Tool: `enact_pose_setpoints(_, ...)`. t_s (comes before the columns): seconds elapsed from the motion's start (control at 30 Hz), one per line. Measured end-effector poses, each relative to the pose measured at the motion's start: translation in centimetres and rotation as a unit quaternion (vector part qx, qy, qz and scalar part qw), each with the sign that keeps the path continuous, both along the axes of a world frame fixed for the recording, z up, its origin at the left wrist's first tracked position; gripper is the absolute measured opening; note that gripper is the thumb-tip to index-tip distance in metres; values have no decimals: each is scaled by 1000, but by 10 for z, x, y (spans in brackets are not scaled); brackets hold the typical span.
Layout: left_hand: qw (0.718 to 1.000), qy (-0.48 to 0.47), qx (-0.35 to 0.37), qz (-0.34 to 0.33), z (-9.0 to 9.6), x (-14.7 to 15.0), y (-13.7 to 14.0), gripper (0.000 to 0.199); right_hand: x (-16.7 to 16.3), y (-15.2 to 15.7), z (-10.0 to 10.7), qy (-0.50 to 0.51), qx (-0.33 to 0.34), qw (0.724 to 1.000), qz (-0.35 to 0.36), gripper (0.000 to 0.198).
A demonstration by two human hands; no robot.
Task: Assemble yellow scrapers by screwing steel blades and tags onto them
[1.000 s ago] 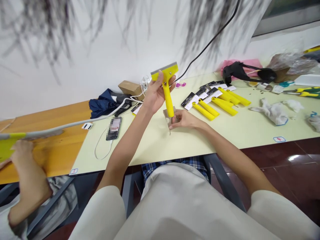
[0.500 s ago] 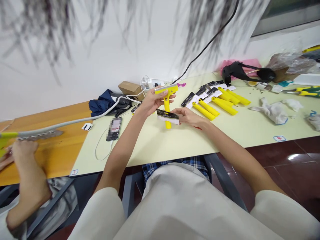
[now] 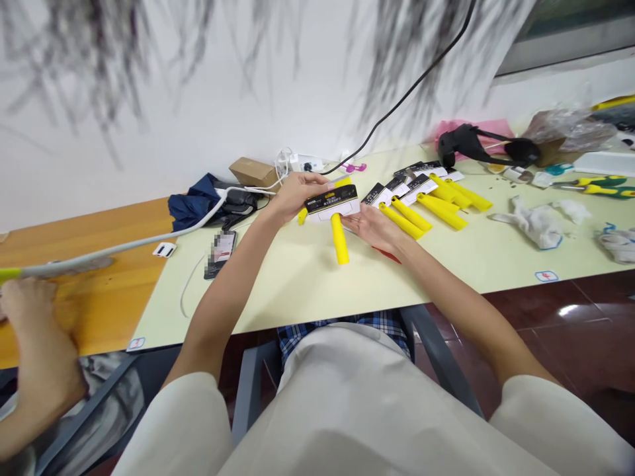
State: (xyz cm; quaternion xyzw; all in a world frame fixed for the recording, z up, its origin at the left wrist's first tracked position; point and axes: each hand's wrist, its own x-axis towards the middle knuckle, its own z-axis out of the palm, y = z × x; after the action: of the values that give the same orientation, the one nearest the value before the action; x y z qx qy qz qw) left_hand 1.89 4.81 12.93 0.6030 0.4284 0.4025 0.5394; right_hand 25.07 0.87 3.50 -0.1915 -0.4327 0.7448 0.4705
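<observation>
A yellow scraper (image 3: 340, 244) is held above the table, its handle hanging down. Its black-and-white packaging card (image 3: 331, 201) sits across the front of the head and hides most of it; a bit of the yellow head shows over the top edge. My left hand (image 3: 296, 195) is closed on the scraper's head and the card from the left. On the other side, my right hand (image 3: 374, 226) grips the card's lower right edge, with some fingers behind it. Just right of it lie several carded yellow scrapers (image 3: 444, 211) with their handles toward me.
A phone (image 3: 219, 254) and cable lie left on the table. Behind are a cardboard box (image 3: 254, 173) and dark blue cloth (image 3: 193, 203). White gloves (image 3: 536, 225), pliers (image 3: 595, 185) and a black strap-like object (image 3: 476, 144) are right. Another person's hand (image 3: 30, 301) works at far left.
The card has gone up the handle to the scraper's head and now faces me. My right hand rose with it, and my left hand shifted slightly left.
</observation>
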Motion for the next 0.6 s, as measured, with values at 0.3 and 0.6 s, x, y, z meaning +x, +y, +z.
enact_pose_setpoints(0.3, 990, 90, 102, -36, 5, 4, -16, 39, -10, -8, 1, -78, 11, 997, -22, 49)
enact_pose_setpoints(0.6, 988, -18, 130, 85, 31, -24, -53, 44, -6, -19, 21, -60, 73, 974, -204, 44)
